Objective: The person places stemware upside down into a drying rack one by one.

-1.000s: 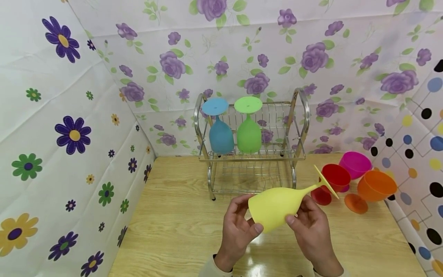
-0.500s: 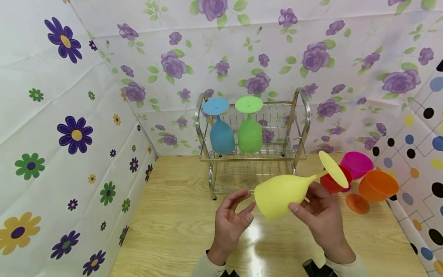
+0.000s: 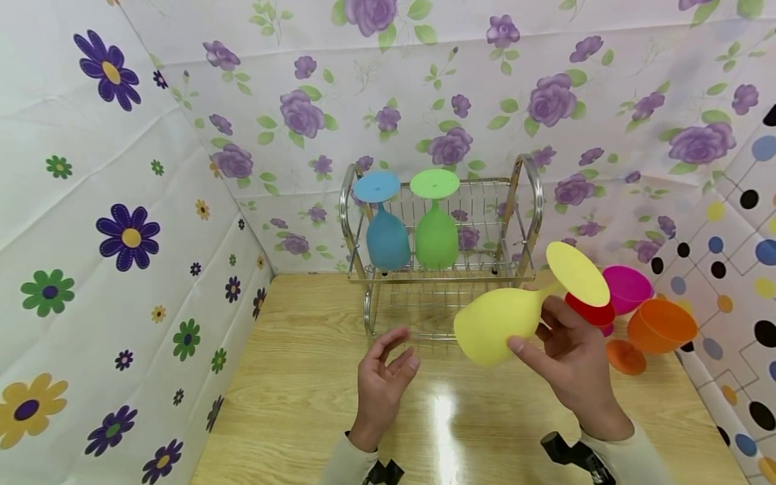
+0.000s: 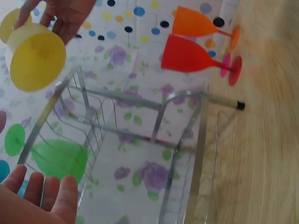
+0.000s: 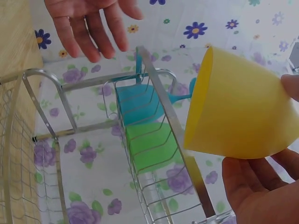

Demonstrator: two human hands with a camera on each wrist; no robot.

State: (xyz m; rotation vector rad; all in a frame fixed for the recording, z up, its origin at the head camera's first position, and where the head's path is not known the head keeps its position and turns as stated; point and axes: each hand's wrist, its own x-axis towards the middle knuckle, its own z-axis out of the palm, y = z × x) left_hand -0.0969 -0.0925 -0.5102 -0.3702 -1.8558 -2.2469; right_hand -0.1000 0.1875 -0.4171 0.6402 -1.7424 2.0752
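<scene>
My right hand (image 3: 572,367) grips a yellow plastic goblet (image 3: 500,323) around the lower bowl near the stem. The goblet is tilted, its mouth facing left and down and its round foot up at the right. To the left of it my left hand (image 3: 384,387) hovers apart with loosely bent fingers, holding nothing. Behind them stands a two-tier metal rack (image 3: 442,277). On its upper tier a blue goblet (image 3: 388,236) and a green goblet (image 3: 436,236) rest upside down, side by side. In the right wrist view the yellow goblet (image 5: 247,107) shows its rim toward the rack.
On the table's right stand a red goblet (image 3: 591,311), a magenta goblet (image 3: 624,289) and an orange goblet (image 3: 661,327), all upright. The red one is partly hidden by the yellow foot. Patterned cloth walls (image 3: 182,283) enclose the wooden table (image 3: 291,404).
My left hand has let go of the yellow goblet and moved left. The right hand has carried the goblet slightly right and up, toward the rack, and its foot has tipped.
</scene>
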